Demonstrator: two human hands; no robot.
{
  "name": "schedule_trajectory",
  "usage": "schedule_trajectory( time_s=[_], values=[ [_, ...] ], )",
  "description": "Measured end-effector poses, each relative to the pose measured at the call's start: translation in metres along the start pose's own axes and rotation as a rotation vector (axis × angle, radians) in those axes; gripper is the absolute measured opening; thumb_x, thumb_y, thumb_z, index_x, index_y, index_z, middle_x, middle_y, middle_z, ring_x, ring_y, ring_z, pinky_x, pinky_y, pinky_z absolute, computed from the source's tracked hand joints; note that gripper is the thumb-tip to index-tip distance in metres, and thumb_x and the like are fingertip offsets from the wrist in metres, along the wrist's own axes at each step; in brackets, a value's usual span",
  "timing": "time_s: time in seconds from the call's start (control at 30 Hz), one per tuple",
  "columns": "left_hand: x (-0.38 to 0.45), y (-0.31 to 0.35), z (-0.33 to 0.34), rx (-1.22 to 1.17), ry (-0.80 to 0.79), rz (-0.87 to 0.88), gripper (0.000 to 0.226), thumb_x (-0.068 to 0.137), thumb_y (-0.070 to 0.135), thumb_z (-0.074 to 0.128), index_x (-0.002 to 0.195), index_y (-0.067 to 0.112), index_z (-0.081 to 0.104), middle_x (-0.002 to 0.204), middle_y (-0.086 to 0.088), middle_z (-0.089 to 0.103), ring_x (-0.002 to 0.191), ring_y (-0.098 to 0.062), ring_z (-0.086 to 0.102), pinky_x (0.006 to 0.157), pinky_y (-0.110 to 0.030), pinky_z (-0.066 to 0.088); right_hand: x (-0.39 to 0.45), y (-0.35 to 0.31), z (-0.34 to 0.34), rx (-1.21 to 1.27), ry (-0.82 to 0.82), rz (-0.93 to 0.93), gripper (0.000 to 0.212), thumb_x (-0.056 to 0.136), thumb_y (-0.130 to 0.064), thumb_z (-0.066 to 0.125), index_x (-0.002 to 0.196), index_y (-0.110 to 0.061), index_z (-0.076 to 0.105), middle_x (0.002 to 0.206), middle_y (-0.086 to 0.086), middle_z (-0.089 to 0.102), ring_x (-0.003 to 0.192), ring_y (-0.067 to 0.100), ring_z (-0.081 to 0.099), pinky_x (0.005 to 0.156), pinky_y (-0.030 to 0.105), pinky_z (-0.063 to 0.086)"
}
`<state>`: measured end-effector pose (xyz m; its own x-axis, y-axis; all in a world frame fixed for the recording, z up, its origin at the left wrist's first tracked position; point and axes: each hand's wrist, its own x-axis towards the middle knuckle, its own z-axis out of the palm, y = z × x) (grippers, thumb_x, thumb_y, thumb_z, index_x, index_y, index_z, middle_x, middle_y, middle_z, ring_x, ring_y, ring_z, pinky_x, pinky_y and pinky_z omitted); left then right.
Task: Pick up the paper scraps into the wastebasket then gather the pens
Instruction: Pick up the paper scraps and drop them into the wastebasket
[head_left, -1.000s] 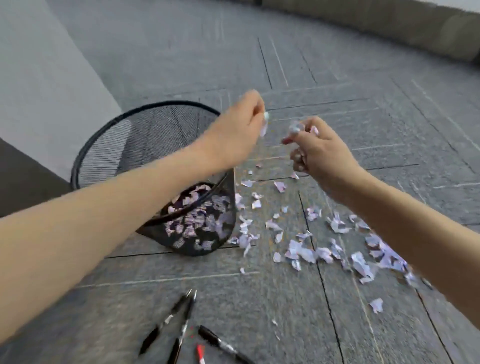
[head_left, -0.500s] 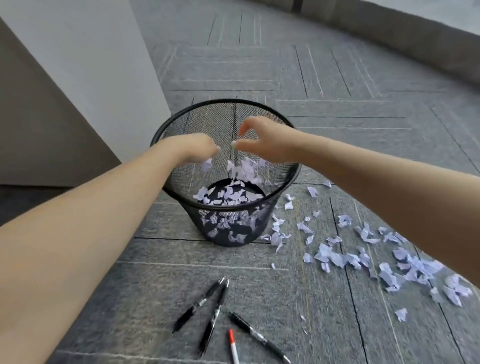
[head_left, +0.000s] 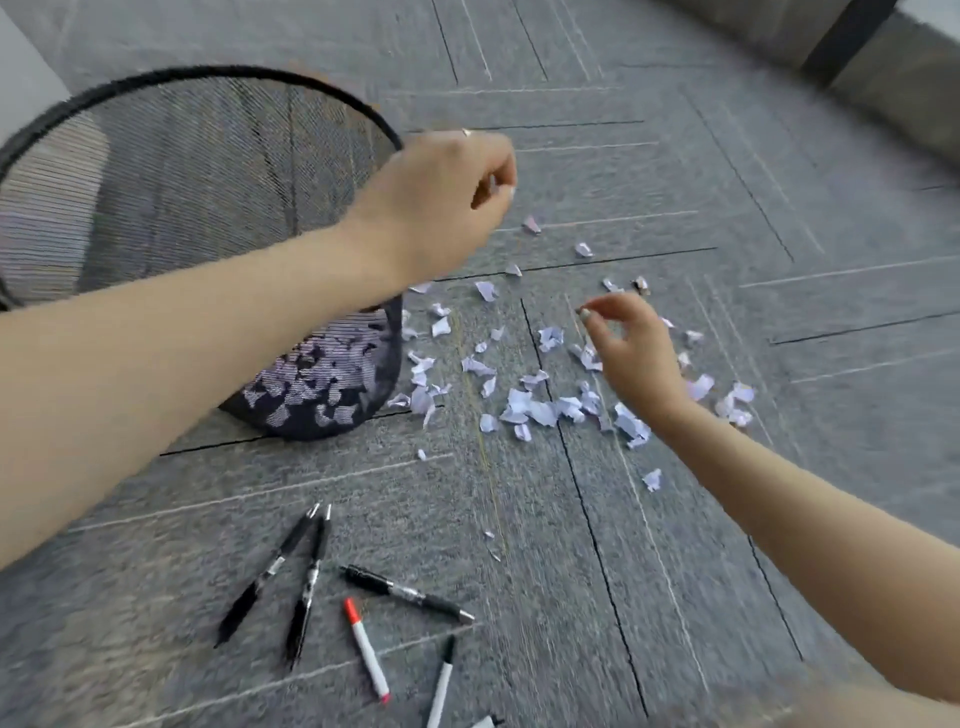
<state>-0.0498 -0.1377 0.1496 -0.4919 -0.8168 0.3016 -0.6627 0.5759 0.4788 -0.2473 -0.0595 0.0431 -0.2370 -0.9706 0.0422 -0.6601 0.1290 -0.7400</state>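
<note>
A black mesh wastebasket (head_left: 156, 182) stands at the left, with paper scraps showing through its lower wall (head_left: 311, 384). More pale scraps (head_left: 530, 405) litter the carpet to its right. My left hand (head_left: 447, 202) hovers by the basket's right rim above the scraps; its fingers are loosely curled and I see nothing in them. My right hand (head_left: 634, 353) hangs just over the scrap pile with relaxed fingers pointing down and holds nothing. Several pens lie near me: black ones (head_left: 275, 571) (head_left: 405, 592), a red-capped one (head_left: 366, 654) and a white one (head_left: 441, 686).
Grey carpet tiles (head_left: 675, 597) with dark seams cover the floor. A pale wall corner (head_left: 21, 78) rises behind the basket at the left. A low grey ledge (head_left: 893, 88) runs along the top right.
Both hands have left the basket's mouth, where they let scraps fall, and swung right. The right hand has dropped low over the floor pile. The view has turned right too.
</note>
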Motion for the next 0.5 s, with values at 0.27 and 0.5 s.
schedule_trajectory(
  time_s=[0.27, 0.5],
  values=[
    [-0.071, 0.028, 0.163, 0.175, -0.748, 0.020, 0.038, 0.091, 0.021, 0.046, 0.128, 0.012, 0.045, 0.133, -0.012, 0.043, 0.117, -0.031, 0.043, 0.095, -0.045, 0.042, -0.100, 0.152, -0.019, -0.340, 0.016, 0.424, 0.026, 0.084, -0.023, 0.062, 0.108, -0.012, 0.060, 0.117, 0.012, 0.053, 0.110, 0.028, 0.050, 0.093, 0.036, 0.036],
    [-0.095, 0.012, 0.206, 0.210, -0.754, -0.210, 0.065, 0.092, 0.028, 0.047, 0.146, 0.027, 0.012, 0.157, -0.009, 0.000, 0.142, -0.033, 0.007, 0.112, -0.056, 0.015, -0.116, 0.160, -0.003, -0.298, 0.068, 0.573, 0.049, 0.082, -0.040, 0.063, 0.123, -0.018, 0.050, 0.131, 0.009, 0.041, 0.119, 0.028, 0.040, 0.098, 0.042, 0.034]
  ],
)
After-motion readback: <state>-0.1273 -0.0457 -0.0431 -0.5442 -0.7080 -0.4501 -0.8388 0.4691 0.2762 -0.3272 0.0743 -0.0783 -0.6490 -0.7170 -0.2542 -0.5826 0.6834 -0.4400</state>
